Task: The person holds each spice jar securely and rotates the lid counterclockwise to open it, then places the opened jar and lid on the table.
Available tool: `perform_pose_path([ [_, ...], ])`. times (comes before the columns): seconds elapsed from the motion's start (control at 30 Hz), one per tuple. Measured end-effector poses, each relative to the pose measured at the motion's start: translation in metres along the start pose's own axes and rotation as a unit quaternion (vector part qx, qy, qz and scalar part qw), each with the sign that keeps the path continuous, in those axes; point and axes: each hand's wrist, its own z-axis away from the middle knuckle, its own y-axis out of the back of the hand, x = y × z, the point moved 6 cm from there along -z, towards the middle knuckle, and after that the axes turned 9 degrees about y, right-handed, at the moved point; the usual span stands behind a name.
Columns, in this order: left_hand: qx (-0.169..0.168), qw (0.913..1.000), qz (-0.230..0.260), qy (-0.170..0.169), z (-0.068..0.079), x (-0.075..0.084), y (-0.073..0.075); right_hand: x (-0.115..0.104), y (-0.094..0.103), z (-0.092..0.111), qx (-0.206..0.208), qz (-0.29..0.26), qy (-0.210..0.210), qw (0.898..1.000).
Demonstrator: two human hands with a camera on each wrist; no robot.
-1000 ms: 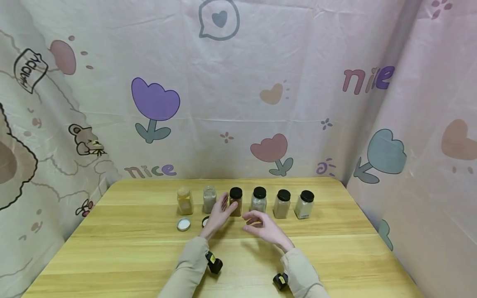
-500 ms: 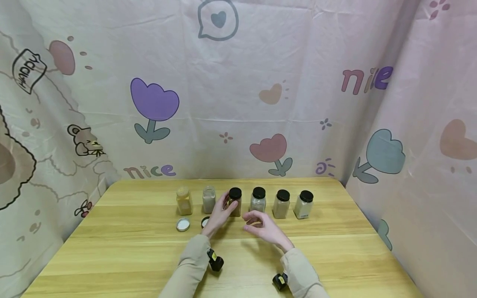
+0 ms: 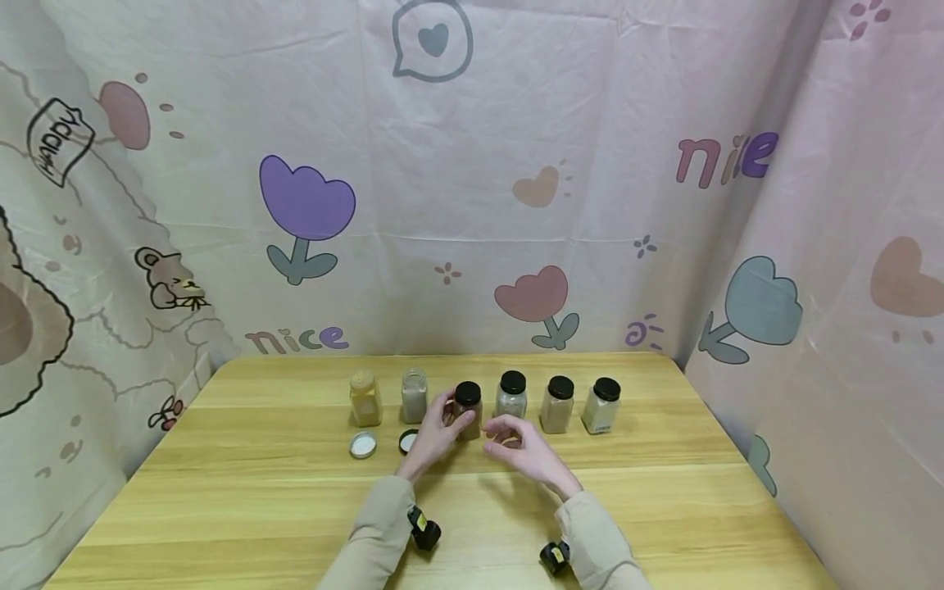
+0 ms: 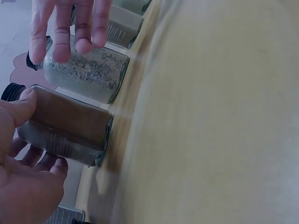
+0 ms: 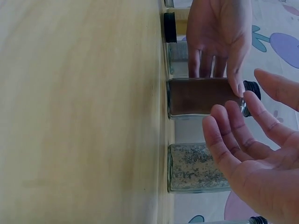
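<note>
My left hand (image 3: 433,438) grips a glass jar of brown powder (image 3: 473,427), its thumb on the near side and its fingers behind. The jar stands upright with its black screw lid (image 3: 468,392) on. Close to its right side is my right hand (image 3: 527,453), fingers loosely bent and nothing in them. In the right wrist view, the fingertips of the right hand (image 5: 252,144) overlap the lower edge of the brown jar (image 5: 201,95). A jar with dark-speckled contents (image 4: 86,70) stands just beyond it in the left wrist view.
Left of the brown jar stand a yellow jar (image 3: 365,404) and a grey one (image 3: 415,401), both without lids. Two lids (image 3: 363,445) lie upturned before them. To the right, more black-lidded jars (image 3: 557,407) line the wooden table (image 3: 221,492). A patterned cloth (image 3: 442,164) hangs behind.
My left hand has closed round the brown jar and brought it slightly toward me, out of the row. The right hand has stayed nearly still.
</note>
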Motion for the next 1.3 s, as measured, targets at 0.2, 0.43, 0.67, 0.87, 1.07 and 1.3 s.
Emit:
perform_pose_path([
  [0.2,-0.012,0.9999,0.008,-0.009,0.012,-0.002,-0.001,-0.001,0.003,0.0,0.039,-0.004,-0.011,0.999],
  [0.43,-0.037,0.999,0.002,-0.023,0.028,-0.003,0.0,-0.001,0.006,-0.002,0.076,-0.004,-0.014,0.997],
  [0.67,-0.096,0.9941,0.005,-0.049,0.04,-0.001,0.0,-0.011,0.006,-0.003,0.104,0.045,-0.002,0.994],
  [0.87,-0.126,0.9904,0.016,-0.054,0.048,0.0,0.0,-0.025,0.001,-0.003,0.114,0.104,0.031,0.988],
  [1.07,-0.141,0.988,0.02,-0.058,0.05,0.001,-0.002,-0.035,-0.003,-0.002,0.133,0.15,0.056,0.978],
  [1.3,-0.149,0.9866,0.013,-0.065,0.051,0.001,-0.002,-0.043,-0.007,-0.002,0.151,0.167,0.088,0.97],
])
